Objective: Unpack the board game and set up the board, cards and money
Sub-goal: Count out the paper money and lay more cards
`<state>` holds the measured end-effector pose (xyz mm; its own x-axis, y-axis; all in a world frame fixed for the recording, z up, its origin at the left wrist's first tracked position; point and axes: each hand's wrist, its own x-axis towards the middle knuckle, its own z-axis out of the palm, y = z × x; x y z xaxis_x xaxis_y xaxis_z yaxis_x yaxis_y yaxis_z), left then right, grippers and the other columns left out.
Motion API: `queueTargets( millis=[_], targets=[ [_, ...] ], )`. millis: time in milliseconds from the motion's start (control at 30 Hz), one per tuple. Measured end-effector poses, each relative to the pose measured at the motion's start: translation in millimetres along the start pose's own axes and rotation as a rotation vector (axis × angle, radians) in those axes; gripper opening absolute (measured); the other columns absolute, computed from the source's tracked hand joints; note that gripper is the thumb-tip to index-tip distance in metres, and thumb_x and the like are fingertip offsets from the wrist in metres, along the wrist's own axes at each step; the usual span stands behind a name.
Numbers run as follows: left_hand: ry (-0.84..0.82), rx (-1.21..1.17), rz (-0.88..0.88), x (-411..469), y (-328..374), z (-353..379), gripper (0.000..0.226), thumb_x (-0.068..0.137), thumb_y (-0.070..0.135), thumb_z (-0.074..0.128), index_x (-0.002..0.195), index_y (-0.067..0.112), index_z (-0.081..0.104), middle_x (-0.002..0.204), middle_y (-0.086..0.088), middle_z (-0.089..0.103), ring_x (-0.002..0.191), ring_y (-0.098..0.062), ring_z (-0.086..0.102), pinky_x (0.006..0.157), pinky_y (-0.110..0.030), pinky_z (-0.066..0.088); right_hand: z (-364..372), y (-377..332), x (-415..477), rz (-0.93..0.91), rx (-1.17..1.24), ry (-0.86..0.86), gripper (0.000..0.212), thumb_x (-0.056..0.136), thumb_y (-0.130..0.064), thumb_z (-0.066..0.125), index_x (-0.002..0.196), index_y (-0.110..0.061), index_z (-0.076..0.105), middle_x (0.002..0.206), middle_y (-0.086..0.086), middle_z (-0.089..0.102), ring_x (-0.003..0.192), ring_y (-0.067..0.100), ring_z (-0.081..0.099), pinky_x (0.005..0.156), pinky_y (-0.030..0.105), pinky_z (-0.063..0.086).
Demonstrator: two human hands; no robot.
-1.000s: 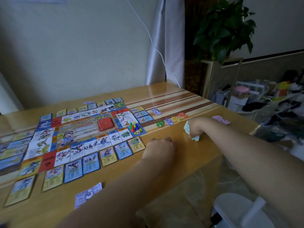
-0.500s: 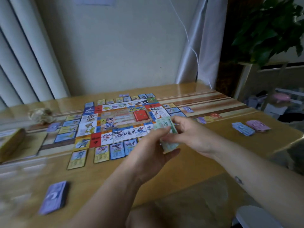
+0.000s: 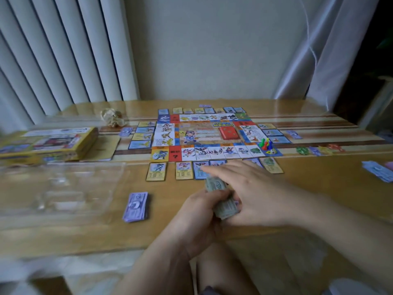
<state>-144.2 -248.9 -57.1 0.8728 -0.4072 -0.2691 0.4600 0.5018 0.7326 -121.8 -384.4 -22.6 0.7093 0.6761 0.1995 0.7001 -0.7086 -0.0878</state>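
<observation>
The game board (image 3: pixel 212 135) lies flat in the middle of the wooden table (image 3: pixel 85 235), ringed by property cards (image 3: pixel 156 171). A red card stack (image 3: pixel 230 133) and coloured pawns (image 3: pixel 265 144) sit on it. My left hand (image 3: pixel 202 211) grips a stack of green money notes (image 3: pixel 221 199) just in front of the board. My right hand (image 3: pixel 244 188) lies over the stack with its fingers stretched out towards the left. A purple money stack (image 3: pixel 137 207) rests on the table to the left.
The yellow game box (image 3: pixel 53 143) and a clear plastic insert tray (image 3: pixel 63 188) occupy the left side. A crumpled paper ball (image 3: pixel 111 119) lies behind them. Small coloured pieces (image 3: pixel 319 149) and blue notes (image 3: pixel 377 170) lie at the right. Curtains hang behind.
The view has swung left, bringing the box and tray in. My hands with the green notes have come lower and nearer to me; the right fingers now stretch over the stack.
</observation>
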Motion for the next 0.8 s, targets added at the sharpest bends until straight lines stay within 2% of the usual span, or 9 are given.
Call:
queueTargets(
  millis=[100,233,333,400,467,567,667,733,800],
  targets=[
    [-0.097,-0.02,-0.023,-4.0,4.9,-7.1,0.019,0.081,0.011,0.053,0.094,0.005,0.065,0.083,-0.01,0.067,0.065,-0.015,0.066,0.055,-0.026,0.052,-0.1,1.2,3.0,-0.044,0.047,0.056,0.078,0.062,-0.053,0.057,0.134,-0.026,0.046,0.118,-0.009,0.058,0.106,0.006,0.042,0.092,0.02,0.027],
    [-0.208,-0.11,0.028,-10.4,11.0,-8.7,0.022,0.082,0.008,0.054,0.096,-0.002,0.067,0.087,-0.015,0.071,0.069,-0.018,0.07,0.057,-0.024,0.054,3.6,4.5,4.1,-0.011,0.1,0.15,0.077,0.06,-0.051,0.067,0.131,-0.031,0.045,0.114,-0.014,0.057,0.104,0.004,0.044,0.093,0.023,0.036],
    [-0.135,-0.017,0.101,-11.6,6.7,-7.7,0.021,0.087,0.003,0.045,0.098,-0.004,0.061,0.081,-0.015,0.071,0.065,-0.017,0.069,0.049,-0.021,0.052,-1.5,-3.1,1.7,0.039,0.197,0.035,0.089,0.061,-0.051,0.079,0.139,-0.035,0.039,0.115,-0.033,0.041,0.112,-0.006,0.037,0.098,0.017,0.035],
    [-0.106,0.05,0.115,-10.4,3.8,-10.5,0.024,0.092,0.002,0.042,0.106,-0.003,0.061,0.086,-0.014,0.072,0.071,-0.016,0.07,0.054,-0.021,0.054,-10.0,-7.2,1.4,0.201,0.418,-0.047,0.089,0.059,-0.048,0.084,0.136,-0.04,0.039,0.113,-0.039,0.038,0.111,-0.014,0.04,0.091,0.007,0.038],
    [-0.055,0.123,0.122,-7.1,1.6,-14.6,0.023,0.093,0.003,0.045,0.109,0.001,0.061,0.091,-0.011,0.073,0.079,-0.013,0.07,0.063,-0.019,0.056,-12.8,-2.6,3.5,0.32,0.581,0.012,0.06,0.063,-0.041,0.083,0.116,-0.04,0.053,0.105,-0.028,0.054,0.093,-0.01,0.055,0.074,0.009,0.045],
    [-0.013,0.201,0.12,-3.1,-0.3,-17.5,0.016,0.091,0.003,0.051,0.102,0.003,0.063,0.089,-0.008,0.073,0.08,-0.012,0.07,0.063,-0.018,0.056,-10.7,7.9,10.2,0.403,0.7,0.089,0.03,0.068,-0.03,0.082,0.09,-0.026,0.064,0.083,-0.009,0.065,0.07,0.003,0.062,0.066,0.017,0.05],
    [0.029,0.245,0.151,-1.1,-1.8,-18.8,0.015,0.082,0.007,0.061,0.096,0.006,0.065,0.084,-0.007,0.074,0.074,-0.011,0.069,0.062,-0.019,0.056,-4.6,14.2,13.7,0.435,0.724,0.074,0.024,0.066,-0.026,0.084,0.076,-0.024,0.063,0.071,-0.009,0.063,0.061,-0.001,0.055,0.064,0.019,0.048],
    [0.072,0.274,0.167,1.8,-3.6,-20.9,0.027,0.069,0.016,0.068,0.094,0.007,0.068,0.092,-0.013,0.073,0.083,-0.02,0.068,0.072,-0.028,0.057,-2.8,16.2,15.1,0.451,0.755,0.07,0.023,0.066,-0.023,0.084,0.073,-0.024,0.062,0.066,-0.01,0.063,0.06,0.0,0.055,0.066,0.023,0.049],
    [0.106,0.27,0.167,2.5,-5.1,-21.0,0.027,0.064,0.018,0.07,0.089,0.007,0.073,0.097,-0.018,0.072,0.091,-0.028,0.066,0.086,-0.04,0.052,-1.7,17.6,16.1,0.459,0.763,0.054,0.022,0.068,-0.019,0.083,0.072,-0.024,0.062,0.061,-0.011,0.064,0.058,0.0,0.056,0.065,0.024,0.049]
  ],
)
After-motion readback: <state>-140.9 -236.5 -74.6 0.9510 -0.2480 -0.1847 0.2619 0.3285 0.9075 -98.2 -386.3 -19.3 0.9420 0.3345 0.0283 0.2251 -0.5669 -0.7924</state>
